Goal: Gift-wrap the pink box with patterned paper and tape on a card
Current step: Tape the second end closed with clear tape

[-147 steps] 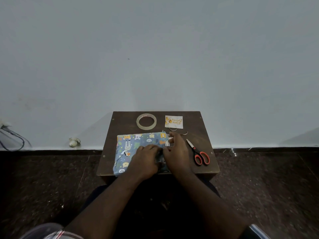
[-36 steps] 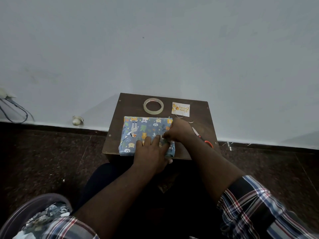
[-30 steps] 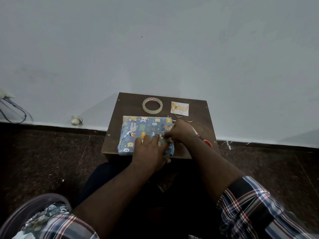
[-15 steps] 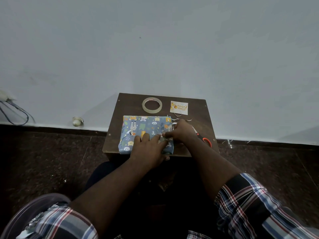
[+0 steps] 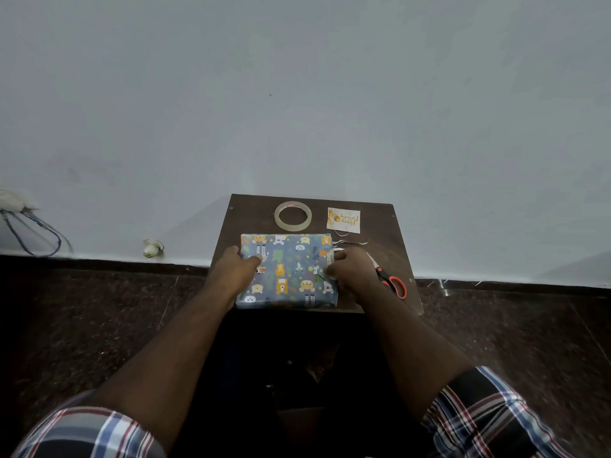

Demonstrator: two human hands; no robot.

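Observation:
The box point(image 5: 287, 271), fully covered in blue paper with animal prints, lies flat on the small dark wooden table point(image 5: 390, 252). My left hand point(image 5: 236, 267) grips its left edge, thumb on top. At the right edge my right hand point(image 5: 350, 272) holds the box with curled fingers. A roll of clear tape point(image 5: 293, 216) lies behind the box. To the right of the roll sits the small white card point(image 5: 343, 220) with orange print.
Red-handled scissors point(image 5: 388, 279) lie on the table just right of my right hand. Thin paper strips point(image 5: 350, 241) lie between card and box. The table stands against a pale wall; dark floor surrounds it. Cables point(image 5: 29, 229) hang at far left.
My left hand left the top right of the box and moved to its left edge. My right hand stays at the right edge. The whole top of the box now shows.

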